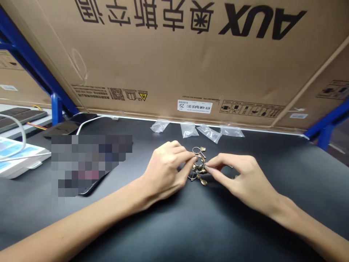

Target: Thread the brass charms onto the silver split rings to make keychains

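Note:
My left hand pinches the left side of a small metal ring between thumb and forefinger. On the ring's right side, the thumb and forefinger of my right hand are also closed on it. Around and below the held ring are more metal rings and charms, among them a thin ring just above and a shiny oval charm just below. Part of this metal cluster is hidden behind my fingers. Another bit of metal shows beneath my right hand, too small to make out.
Several clear plastic bags lie along the back of the black table. A large cardboard box stands behind them. At the left are a partly blurred dark device, a white cable and a white-and-blue box. Blue posts flank the table.

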Tool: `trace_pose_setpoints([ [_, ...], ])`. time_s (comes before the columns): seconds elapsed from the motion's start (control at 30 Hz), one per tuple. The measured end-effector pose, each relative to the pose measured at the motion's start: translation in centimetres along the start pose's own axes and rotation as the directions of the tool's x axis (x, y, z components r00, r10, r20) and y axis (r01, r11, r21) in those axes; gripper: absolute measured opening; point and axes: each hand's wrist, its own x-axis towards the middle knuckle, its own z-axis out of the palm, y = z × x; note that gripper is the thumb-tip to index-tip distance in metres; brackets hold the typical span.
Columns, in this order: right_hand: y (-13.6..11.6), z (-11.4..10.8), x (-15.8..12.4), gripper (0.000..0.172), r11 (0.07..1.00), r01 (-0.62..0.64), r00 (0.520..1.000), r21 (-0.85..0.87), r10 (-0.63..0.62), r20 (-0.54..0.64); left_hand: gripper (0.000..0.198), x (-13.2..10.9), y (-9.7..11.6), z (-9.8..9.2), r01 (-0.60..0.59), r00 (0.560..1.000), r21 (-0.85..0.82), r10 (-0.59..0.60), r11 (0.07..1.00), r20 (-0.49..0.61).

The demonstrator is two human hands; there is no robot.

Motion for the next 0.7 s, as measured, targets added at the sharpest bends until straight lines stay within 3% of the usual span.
trace_pose_setpoints([
  [0.13, 0.6, 0.9, -0.2, 0.011, 0.993, 0.108, 0.993, -0.048, -0.110, -0.035, 0.024, 0.2, 1.3, -0.2, 0.269, 0.963, -0.189, -0.263, 0.944, 0.057],
  [0.23, 0.5, 1.1, -0.3, 0.009, 0.998, 0.058, 0.997, -0.002, -0.058, -0.046, 0.027, 0.4, 1.9, -0.6, 0.402, 0.915, -0.306, -0.372, 0.863, 0.155],
  [0.43, 0.1, 1.2, -0.1, 0.025, 0.980, -0.144, 0.985, 0.139, 0.155, -0.075, 0.029, 0.3, 2.0, -0.8, 0.433, 0.901, -0.407, -0.375, 0.804, 0.218],
  [0.6, 0.2, 0.5, 0.1, 0.015, 0.978, -0.158, 0.979, 0.137, 0.173, -0.108, 0.025, 0.6, 1.8, -0.8, 0.411, 0.904, -0.364, -0.322, 0.836, 0.282],
  [0.7, 0.5, -0.5, 0.7, 0.011, 0.975, -0.199, 0.974, 0.104, 0.208, -0.087, 0.027, 1.4, 0.5, -1.3, 0.458, 0.854, -0.248, -0.346, 0.854, 0.389],
])
